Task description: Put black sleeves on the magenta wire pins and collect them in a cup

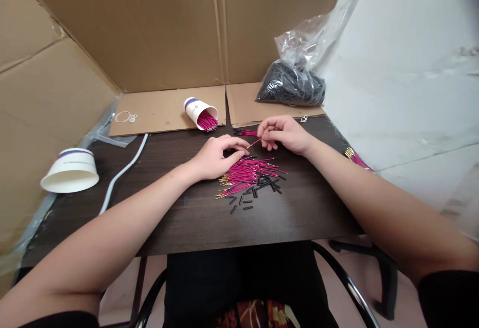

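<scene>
My right hand (282,134) pinches a thin magenta wire (256,142) with a gold-coloured end. That end points left, close to the fingertips of my left hand (219,157). The left hand's fingers are stretched out, with the thumb apart, at the upper left edge of a loose pile of magenta wires (247,171) with metal ends. Short black sleeves (255,193) lie scattered along the pile's near and right side. Beyond the hands, a small bunch of magenta wires with black ends (245,132) rests on the table, partly hidden by my right hand.
A paper cup (194,111) full of magenta wires lies on its side on cardboard. Behind stands a plastic bag of black pieces (294,86). Another paper cup (71,171) and a white cable (123,173) are at left. More gold-ended wires (357,159) lie at the right edge.
</scene>
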A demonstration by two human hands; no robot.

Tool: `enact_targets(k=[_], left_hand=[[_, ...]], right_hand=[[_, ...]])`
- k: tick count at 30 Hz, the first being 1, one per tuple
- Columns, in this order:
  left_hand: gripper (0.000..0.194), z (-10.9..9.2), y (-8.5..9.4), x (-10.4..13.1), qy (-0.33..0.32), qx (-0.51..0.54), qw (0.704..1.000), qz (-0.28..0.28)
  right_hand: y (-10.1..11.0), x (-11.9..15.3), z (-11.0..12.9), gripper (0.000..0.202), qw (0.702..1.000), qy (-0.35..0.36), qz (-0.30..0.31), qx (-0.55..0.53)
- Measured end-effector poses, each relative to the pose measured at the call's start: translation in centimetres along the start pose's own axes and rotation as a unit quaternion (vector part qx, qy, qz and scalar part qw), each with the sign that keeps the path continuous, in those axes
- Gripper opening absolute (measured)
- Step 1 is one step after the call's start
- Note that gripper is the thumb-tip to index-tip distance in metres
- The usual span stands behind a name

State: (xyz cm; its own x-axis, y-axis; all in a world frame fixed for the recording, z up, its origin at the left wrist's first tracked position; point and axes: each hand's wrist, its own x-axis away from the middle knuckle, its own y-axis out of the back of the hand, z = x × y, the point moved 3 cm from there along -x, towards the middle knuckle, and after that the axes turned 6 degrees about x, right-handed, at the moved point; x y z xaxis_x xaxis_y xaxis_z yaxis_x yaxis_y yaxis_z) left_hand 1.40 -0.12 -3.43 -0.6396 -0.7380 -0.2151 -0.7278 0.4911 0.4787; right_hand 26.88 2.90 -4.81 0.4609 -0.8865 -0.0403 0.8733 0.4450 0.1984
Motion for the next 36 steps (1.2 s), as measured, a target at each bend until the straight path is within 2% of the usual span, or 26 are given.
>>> enact_targets(k=[5, 13, 21, 28, 36], left_hand=[[0.028, 0.23, -0.10, -0.10, 0.026, 0.005, 1.000, -0.007], [0.026, 0.24, -0.07, -0.14, 0.030, -0.008, 0.999, -0.016], [0.026, -0.01, -0.09, -0.17, 0.034, -0.016, 0.999, -0.016], [0.026, -0.03, -0.09, -0.16, 0.033, -0.015, 0.999, -0.017], [0.025, -0.05, -0.10, -0.20, 0.032, -0.020, 0.999, -0.016]], right_hand=[[-0.16, 0.04, 0.19, 0.012, 1.000, 0.001, 0.007, 0.022], [-0.38, 0.17, 0.31, 0.006, 0.997, 0.014, -0.021, 0.078], [-0.72, 0.23, 0.40, 0.005, 0.995, 0.019, 0.010, 0.097], [-0.55, 0.20, 0.15, 0.002, 0.995, 0.015, -0.020, 0.101], [-0.70, 0.14, 0.18, 0.005, 0.995, 0.016, -0.005, 0.101]])
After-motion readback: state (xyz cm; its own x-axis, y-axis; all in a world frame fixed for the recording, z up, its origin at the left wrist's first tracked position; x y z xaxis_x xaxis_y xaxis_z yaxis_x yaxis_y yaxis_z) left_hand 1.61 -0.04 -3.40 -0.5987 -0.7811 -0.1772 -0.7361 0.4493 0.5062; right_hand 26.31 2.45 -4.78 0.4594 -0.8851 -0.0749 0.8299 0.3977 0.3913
